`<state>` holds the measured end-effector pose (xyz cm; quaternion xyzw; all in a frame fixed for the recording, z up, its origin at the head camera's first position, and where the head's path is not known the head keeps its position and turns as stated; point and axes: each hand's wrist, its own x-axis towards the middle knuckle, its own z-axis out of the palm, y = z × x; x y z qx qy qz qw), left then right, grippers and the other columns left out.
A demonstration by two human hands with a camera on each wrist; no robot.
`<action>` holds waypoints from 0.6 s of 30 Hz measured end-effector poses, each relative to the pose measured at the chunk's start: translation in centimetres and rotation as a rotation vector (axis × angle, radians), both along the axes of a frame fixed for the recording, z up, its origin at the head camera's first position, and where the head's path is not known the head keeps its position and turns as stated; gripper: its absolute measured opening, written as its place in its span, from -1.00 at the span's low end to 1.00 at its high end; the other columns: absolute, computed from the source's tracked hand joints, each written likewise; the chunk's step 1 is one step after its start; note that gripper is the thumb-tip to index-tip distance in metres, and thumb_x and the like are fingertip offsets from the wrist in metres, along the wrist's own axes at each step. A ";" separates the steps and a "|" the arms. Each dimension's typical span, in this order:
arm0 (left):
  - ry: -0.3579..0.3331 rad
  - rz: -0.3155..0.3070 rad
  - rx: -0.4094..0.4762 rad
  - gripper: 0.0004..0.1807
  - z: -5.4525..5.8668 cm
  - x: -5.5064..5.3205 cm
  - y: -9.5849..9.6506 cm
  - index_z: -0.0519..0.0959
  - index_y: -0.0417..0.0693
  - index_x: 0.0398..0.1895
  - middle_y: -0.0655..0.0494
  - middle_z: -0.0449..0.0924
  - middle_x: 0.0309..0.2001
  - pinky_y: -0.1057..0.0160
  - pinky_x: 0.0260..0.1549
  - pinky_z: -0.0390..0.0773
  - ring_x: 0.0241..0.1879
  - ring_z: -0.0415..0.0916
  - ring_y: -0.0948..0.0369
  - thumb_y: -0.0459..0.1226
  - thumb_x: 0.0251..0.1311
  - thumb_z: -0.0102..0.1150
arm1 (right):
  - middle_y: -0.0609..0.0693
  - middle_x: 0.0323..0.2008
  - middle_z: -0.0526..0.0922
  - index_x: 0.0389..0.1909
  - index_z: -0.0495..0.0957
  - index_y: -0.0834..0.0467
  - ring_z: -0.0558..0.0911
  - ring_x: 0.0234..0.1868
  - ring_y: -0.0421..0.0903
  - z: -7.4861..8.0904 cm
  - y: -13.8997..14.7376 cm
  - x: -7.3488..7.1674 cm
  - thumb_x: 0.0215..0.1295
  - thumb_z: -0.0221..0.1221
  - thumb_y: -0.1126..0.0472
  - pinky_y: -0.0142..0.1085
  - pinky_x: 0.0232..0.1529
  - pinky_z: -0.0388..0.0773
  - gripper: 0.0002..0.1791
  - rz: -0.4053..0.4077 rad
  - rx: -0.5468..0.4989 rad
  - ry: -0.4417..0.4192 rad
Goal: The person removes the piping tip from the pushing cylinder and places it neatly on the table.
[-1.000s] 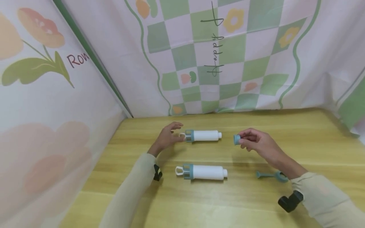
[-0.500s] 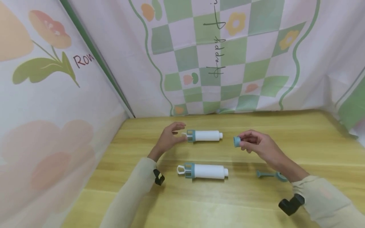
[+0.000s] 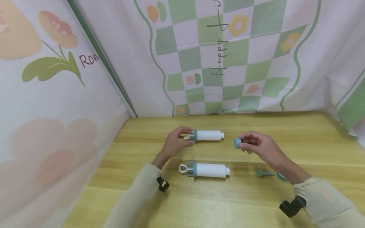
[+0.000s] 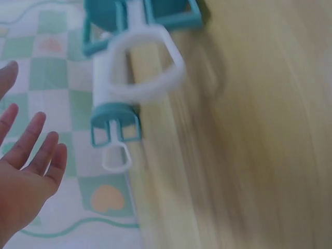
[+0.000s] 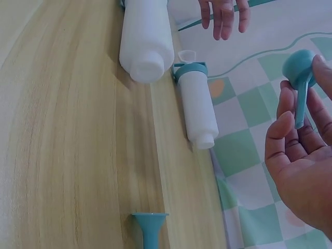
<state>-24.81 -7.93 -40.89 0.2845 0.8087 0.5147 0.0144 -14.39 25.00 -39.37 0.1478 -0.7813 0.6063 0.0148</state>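
My right hand (image 3: pixel 260 145) holds a teal scoop-like piece (image 3: pixel 237 143) above the table. In the right wrist view the piece (image 5: pixel 300 70) shows a rounded bowl and a slim handle, pinched between thumb and fingers. My left hand (image 3: pixel 175 144) reaches around the loop-handle end of the far white cylinder (image 3: pixel 209 135), thumb and fingers apart. The left wrist view shows that hand (image 4: pixel 26 181) with its fingers spread and nothing in them. Nearer me lies a second white cylinder (image 3: pixel 211 170). Both cylinders have a teal slotted collar, a white loop handle and a short nozzle.
Below my right wrist, a teal piece with a flared end (image 3: pixel 265 173) and a rounded end lies on the wooden table (image 3: pixel 199 202), partly hidden by the forearm. A green-and-white checked cloth (image 3: pixel 211 63) hangs behind the table; a flowered cloth (image 3: pixel 65 104) is at left.
My left hand has moved slightly right, its thumb and fingers now around the far cylinder's handle end. The right hand stays nearly in place, the teal piece slightly turned. The whole view has shifted a little.
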 end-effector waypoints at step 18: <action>0.065 -0.081 -0.003 -0.50 2.0 3.3 3.3 0.56 -0.09 0.13 -0.03 0.67 -0.01 0.19 0.01 0.55 0.00 0.58 0.22 -0.33 0.09 0.48 | 0.07 -0.20 0.68 0.04 0.49 0.37 0.65 -0.24 -0.03 0.3 -0.4 0.8 0.45 0.18 0.28 -0.31 -0.30 0.60 -0.73 0.002 -0.002 0.010</action>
